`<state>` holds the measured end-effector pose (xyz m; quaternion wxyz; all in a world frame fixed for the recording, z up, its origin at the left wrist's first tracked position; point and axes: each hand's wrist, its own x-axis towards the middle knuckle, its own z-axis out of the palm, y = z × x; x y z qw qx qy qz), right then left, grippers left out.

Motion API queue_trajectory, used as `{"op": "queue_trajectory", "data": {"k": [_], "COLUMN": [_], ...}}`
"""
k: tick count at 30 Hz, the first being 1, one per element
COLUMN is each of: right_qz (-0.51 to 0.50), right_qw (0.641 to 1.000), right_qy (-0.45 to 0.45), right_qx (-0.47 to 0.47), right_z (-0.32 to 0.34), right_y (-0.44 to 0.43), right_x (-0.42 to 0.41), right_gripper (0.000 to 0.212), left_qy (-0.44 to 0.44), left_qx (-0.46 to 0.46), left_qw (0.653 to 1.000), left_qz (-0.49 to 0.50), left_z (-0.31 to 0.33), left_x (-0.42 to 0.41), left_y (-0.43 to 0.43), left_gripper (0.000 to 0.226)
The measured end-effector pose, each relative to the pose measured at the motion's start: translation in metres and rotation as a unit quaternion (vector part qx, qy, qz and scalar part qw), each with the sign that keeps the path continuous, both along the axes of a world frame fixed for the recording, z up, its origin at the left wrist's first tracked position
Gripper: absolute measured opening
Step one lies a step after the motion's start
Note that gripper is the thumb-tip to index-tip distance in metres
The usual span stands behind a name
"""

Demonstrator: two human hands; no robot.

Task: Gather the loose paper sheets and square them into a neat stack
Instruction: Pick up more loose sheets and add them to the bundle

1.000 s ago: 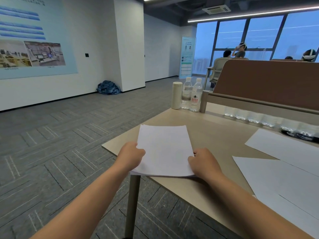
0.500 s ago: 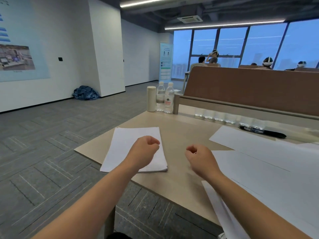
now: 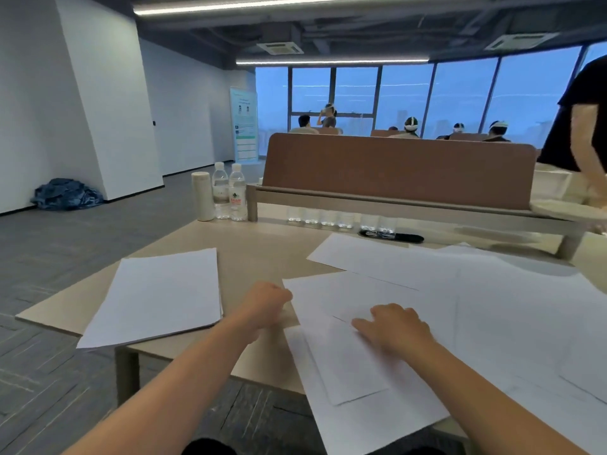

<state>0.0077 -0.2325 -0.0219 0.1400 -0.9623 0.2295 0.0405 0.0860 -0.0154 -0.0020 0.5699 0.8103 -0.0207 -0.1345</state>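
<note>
Several loose sheets (image 3: 492, 307) overlapping on table (image 3: 262, 251) right side; squared stack (image 3: 157, 297) at left corner; right hand (image 3: 394, 326) flat, fingers spread on sheets; left hand (image 3: 266, 303) curled at sheet edge, grip unclear

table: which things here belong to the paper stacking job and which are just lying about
Job: stack, loose sheets, left hand, right hand.
Lying about: bottles, flask, glasses, pen.
</note>
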Motion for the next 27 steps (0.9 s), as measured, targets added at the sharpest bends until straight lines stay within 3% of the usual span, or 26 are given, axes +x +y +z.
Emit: {"op": "queue_trajectory", "data": {"k": [3,7,10,12,14,16,20,24,27], "right_qz": [0.02,0.067,0.096,0.088,0.058,0.045,0.062,0.067,0.046], "right_qw": [1.0,0.997,0.995,0.993,0.989,0.99,0.997,0.988,0.98], "right_qy": [0.023,-0.01,-0.031,-0.069,-0.117,-0.128,-0.038,-0.121,-0.155], "right_qx": [-0.006,-0.03,-0.015,0.021,0.065,0.038,-0.021,0.062,0.12], "right_z": [-0.008,-0.009,-0.011,-0.012,-0.014,-0.014,-0.019,-0.018,-0.016], "right_y": [-0.007,-0.005,-0.003,-0.005,-0.01,-0.014,-0.019,-0.018,-0.02], "right_x": [-0.007,-0.009,-0.01,-0.01,-0.007,-0.005,-0.006,-0.008,-0.008], "right_gripper": [0.072,0.065,0.046,0.032,0.039,0.054,0.067,0.046,0.043], "left_qy": [0.059,0.087,0.095,0.091,0.087,0.078,0.083,0.086,0.082], "left_qx": [-0.09,-0.126,-0.135,-0.116,-0.102,-0.102,-0.139,-0.186,-0.185], "left_qw": [0.994,0.987,0.985,0.988,0.989,0.99,0.985,0.976,0.977], "left_qz": [0.03,0.041,0.052,0.055,0.055,0.05,0.058,0.075,0.063], "left_z": [-0.002,-0.004,-0.005,-0.008,-0.012,-0.012,-0.009,-0.002,-0.005], "left_x": [0.002,0.005,0.008,0.01,0.013,0.013,0.012,0.012,0.013], "left_y": [-0.012,-0.019,-0.02,-0.022,-0.025,-0.026,-0.032,-0.036,-0.036], "left_gripper": [0.011,0.017,0.024,0.014,0.012,0.011,0.006,0.01,0.014]}}
